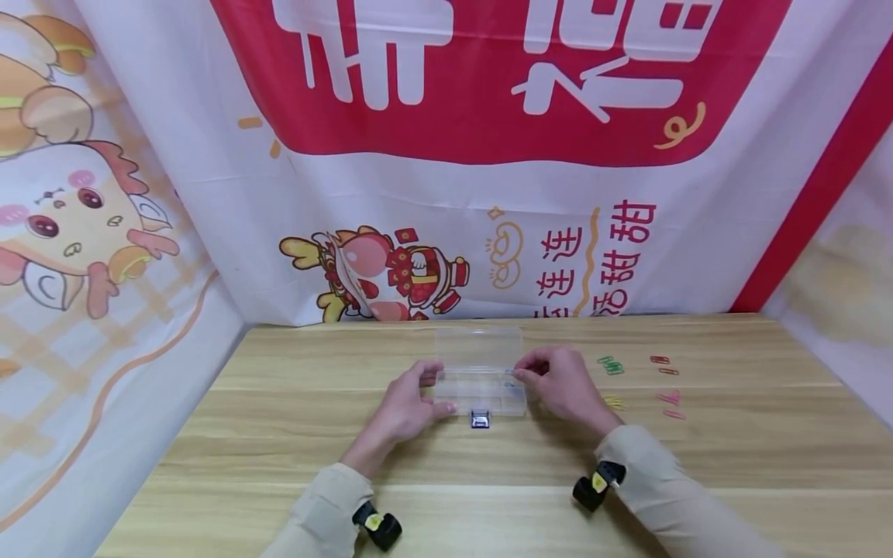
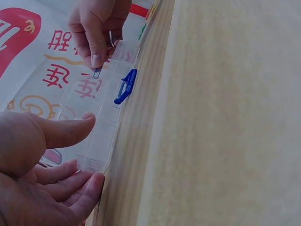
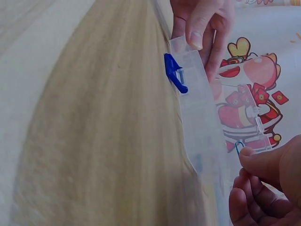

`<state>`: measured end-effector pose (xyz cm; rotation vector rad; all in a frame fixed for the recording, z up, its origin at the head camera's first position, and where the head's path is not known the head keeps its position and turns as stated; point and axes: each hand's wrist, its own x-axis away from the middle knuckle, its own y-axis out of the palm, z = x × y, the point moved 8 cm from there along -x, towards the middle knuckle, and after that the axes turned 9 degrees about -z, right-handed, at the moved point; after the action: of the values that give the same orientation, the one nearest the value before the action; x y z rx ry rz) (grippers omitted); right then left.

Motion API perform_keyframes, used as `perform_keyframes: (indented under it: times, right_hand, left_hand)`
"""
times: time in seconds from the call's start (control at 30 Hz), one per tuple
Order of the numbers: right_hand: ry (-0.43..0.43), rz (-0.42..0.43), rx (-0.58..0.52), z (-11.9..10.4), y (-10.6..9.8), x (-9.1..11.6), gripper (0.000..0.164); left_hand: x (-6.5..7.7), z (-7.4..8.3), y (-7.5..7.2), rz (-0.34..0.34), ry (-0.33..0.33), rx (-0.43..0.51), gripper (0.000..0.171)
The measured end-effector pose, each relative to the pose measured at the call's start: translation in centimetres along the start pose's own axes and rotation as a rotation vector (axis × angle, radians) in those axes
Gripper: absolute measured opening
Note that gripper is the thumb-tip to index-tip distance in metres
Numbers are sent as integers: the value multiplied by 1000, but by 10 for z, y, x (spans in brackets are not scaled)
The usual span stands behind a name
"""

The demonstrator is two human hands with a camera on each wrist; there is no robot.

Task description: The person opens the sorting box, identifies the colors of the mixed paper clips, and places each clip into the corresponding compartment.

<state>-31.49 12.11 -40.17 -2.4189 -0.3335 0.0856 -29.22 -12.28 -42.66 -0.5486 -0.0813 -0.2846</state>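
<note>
A clear plastic compartment box (image 1: 474,395) lies on the wooden table with its lid (image 1: 480,346) raised toward the back. Its blue latch (image 1: 480,419) hangs at the front edge. My left hand (image 1: 408,404) grips the box's left end, thumb near the front and fingers at the side and back. Over the right end, my right hand (image 1: 560,384) pinches a blue paper clip (image 3: 238,145) between thumb and fingers. Something blue, seemingly another clip (image 1: 512,385), shows in a right-hand compartment; its details are too small to tell.
Right of the box lie green paper clips (image 1: 611,365), yellow paper clips (image 1: 615,403), red paper clips (image 1: 668,371) and pink paper clips (image 1: 671,398). A printed cloth (image 1: 481,194) hangs behind the table's back edge.
</note>
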Motion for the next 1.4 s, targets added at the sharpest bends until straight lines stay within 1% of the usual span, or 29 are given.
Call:
perform_keyframes:
  times: [0.27, 0.57, 0.77, 0.9, 1.1, 1.23, 1.4]
  right_hand:
    - [13, -27, 18, 0, 7, 0, 8]
    - [8, -22, 29, 2, 6, 1, 8]
    - [-6, -18, 19, 3, 2, 3, 13]
    - [-5, -11, 10, 5, -6, 9, 16]
    - [-11, -5, 17, 13, -25, 24, 18]
    - [-6, 21, 47, 21, -41, 36, 18]
    - [23, 60, 97, 34, -61, 51, 20]
  left_hand:
    - [0, 0, 1, -2, -9, 3, 74]
    - [1, 1, 0, 0, -5, -5, 74]
    - [2, 0, 0, 4, -10, -4, 74]
    - [2, 1, 0, 4, -14, -1, 74]
    - [3, 2, 1, 5, -26, 2, 75]
    - [3, 2, 2, 10, -28, 0, 74]
    - [3, 2, 2, 12, -33, -1, 73]
